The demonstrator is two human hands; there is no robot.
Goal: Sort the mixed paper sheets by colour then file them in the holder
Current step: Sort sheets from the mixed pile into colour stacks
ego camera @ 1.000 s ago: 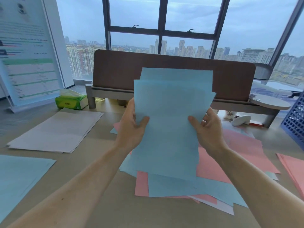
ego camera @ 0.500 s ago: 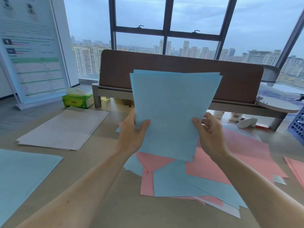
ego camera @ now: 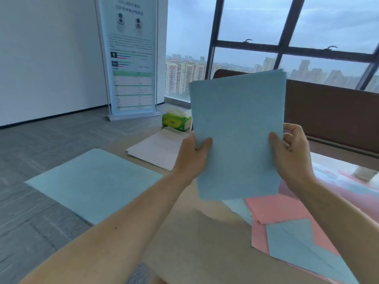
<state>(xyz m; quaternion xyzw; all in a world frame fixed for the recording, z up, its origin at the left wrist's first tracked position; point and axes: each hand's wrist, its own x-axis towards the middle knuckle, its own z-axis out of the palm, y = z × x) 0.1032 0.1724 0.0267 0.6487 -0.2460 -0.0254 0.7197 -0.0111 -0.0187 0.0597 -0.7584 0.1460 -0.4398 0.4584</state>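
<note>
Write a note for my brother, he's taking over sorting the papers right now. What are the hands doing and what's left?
Hands: the left hand and the right hand each grip a side edge of the held blue sheets, upright above the table.
Done: a blue pile lies at the left, with a white pile behind it.
Left: the mixed pile of pink and blue sheets at the right needs sorting. The holder is out of view, and nothing shows as filed.
Likely next: lay the held sheets on the blue pile.
</note>
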